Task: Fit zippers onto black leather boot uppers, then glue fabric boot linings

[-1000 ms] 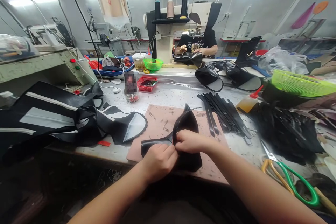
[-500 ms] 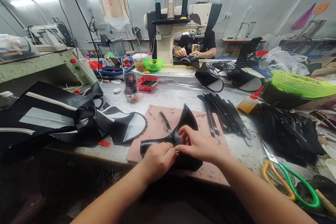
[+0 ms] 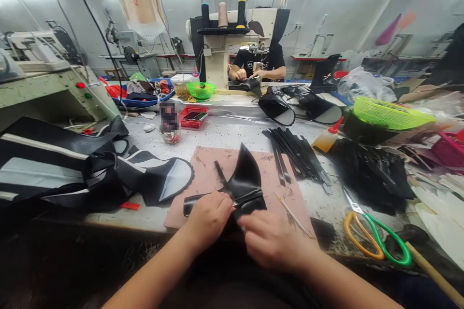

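Black leather piece [image 3: 246, 169] on a pink board [image 3: 203, 166].
The left hand [image 3: 210, 213] pinches it, grip closed; the blurred right hand [image 3: 273, 239] curls nearby, its hold impossible to tell.

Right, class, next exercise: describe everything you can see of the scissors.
The scissors lie on the worktop, right of the pink board, near a heap of black pieces. Their shiny, metal-looking blades appear closed, pointing away and slightly left. One looped handle is orange, the other green; a wooden stick ends beside the green one. Nobody is holding them.
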`<state>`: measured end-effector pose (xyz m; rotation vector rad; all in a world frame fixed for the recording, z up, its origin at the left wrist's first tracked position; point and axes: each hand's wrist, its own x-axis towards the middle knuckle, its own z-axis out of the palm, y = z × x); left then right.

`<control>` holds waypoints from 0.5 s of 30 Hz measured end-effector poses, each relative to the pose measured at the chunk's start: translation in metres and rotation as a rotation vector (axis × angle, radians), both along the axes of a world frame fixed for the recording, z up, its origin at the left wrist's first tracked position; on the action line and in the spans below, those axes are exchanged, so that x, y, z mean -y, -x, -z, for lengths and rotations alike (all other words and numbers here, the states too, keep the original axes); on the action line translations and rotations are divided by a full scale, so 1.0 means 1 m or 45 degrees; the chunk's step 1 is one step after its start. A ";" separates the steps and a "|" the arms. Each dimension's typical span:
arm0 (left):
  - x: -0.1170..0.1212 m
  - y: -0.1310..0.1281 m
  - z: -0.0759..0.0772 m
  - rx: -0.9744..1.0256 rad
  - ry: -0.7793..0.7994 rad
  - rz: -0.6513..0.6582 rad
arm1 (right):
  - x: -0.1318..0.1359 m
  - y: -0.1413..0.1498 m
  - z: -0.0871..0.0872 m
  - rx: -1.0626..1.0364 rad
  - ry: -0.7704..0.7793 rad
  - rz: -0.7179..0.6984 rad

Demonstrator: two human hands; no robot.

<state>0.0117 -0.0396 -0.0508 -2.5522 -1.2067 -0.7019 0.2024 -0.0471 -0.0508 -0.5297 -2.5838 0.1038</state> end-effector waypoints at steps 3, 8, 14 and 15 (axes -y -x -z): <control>-0.002 0.005 0.001 0.013 -0.031 -0.012 | 0.015 -0.011 -0.016 0.098 0.549 -0.199; -0.004 0.005 0.001 0.100 -0.084 0.057 | -0.029 -0.026 -0.027 -0.459 1.040 0.417; 0.001 0.012 0.003 0.215 -0.148 0.102 | -0.091 -0.004 -0.025 -0.477 1.676 0.506; 0.005 0.020 0.007 0.233 -0.169 0.082 | -0.096 0.000 -0.030 -0.535 1.726 0.438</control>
